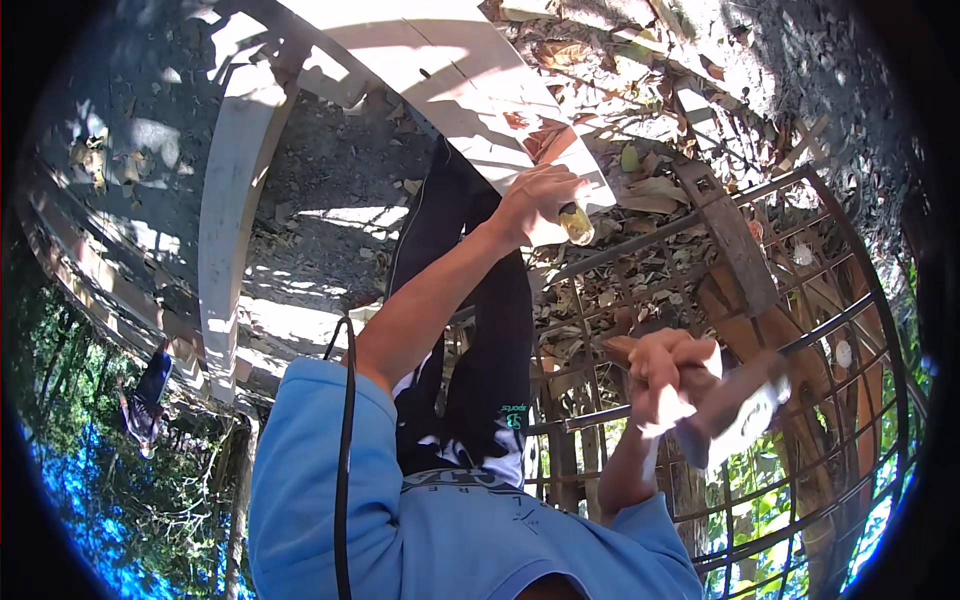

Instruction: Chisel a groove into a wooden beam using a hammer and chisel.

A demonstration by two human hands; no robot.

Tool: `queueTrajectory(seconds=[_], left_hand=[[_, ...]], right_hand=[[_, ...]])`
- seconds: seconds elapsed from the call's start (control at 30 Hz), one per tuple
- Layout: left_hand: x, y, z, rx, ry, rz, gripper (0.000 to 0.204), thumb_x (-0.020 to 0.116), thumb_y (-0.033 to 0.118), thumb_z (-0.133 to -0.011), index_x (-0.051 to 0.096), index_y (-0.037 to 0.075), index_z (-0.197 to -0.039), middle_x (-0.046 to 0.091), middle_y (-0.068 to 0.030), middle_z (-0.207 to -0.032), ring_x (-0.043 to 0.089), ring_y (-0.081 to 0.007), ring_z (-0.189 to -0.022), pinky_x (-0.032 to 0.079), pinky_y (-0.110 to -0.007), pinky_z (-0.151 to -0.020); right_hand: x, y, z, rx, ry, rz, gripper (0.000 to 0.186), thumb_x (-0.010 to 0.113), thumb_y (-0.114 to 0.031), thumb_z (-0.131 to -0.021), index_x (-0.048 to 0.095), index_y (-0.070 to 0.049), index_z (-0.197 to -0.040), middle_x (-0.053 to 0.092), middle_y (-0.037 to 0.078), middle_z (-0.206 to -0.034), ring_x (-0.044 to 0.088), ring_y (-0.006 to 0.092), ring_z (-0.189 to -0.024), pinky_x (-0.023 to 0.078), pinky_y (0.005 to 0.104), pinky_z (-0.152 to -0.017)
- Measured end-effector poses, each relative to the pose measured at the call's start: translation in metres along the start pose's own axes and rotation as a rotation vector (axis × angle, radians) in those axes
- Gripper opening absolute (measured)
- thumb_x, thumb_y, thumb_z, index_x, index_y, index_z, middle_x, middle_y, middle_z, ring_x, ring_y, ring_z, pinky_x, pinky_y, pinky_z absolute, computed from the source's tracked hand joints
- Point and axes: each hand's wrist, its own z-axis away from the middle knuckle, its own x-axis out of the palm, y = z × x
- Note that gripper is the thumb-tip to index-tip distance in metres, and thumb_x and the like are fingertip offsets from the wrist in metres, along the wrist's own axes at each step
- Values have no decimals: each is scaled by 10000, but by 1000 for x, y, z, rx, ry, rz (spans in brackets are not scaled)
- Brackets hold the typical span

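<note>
My left hand [535, 203] grips a tool with a short yellowish handle [574, 223], held at the end of a pale wooden plank [455, 70]; its blade is hidden from me. Reddish-brown wood [547, 141] shows on the plank just beyond my fingers. Lower right, my right hand [667, 365] is closed round the handle of a blurred hammer or mallet [738, 410], apart from the left hand and the plank.
A metal grid frame [855, 320] with wood pieces [728, 230] fills the right. Another pale board [235, 230] runs along the left. Dry leaves [645, 190] cover the ground. A person [143, 410] stands in the distance at the far left among trees.
</note>
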Motion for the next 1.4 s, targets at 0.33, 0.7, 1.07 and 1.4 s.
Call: queueTrajectory(seconds=[0.33,0.7,1.07,1.4], left_hand=[[3,-46,7,-2,35,-132,500,843,154,-666,669,79,-1128,695,-93,-1006,658,-288,-1018,482,-411,-964],[2,-52,2,62,70,118,514,790,154,-591,675,76,-1086,661,-48,-938,607,-251,-849,472,-419,-855],[16,-4,-18,-9,-259,-198,346,713,282,-800,588,138,-1090,591,-60,-897,600,-281,-893,488,-416,-853],[23,8,-9,72,-68,-268,211,656,139,-776,555,141,-961,552,-20,-797,606,-231,-827,498,-380,-743]], right_hand=[[31,36,-54,269,53,658,157,685,-166,-808,617,-28,-835,621,60,-660,576,149,-529,517,313,-557],[28,130,-37,476,-26,530,274,727,-165,-795,630,53,-931,716,161,-764,725,256,-674,560,334,-638],[-1,78,14,469,399,221,105,704,6,-851,625,-5,-920,591,14,-614,542,76,-484,411,232,-456],[5,60,20,617,422,259,101,660,-22,-831,566,-25,-793,538,32,-558,496,100,-477,409,256,-489]])
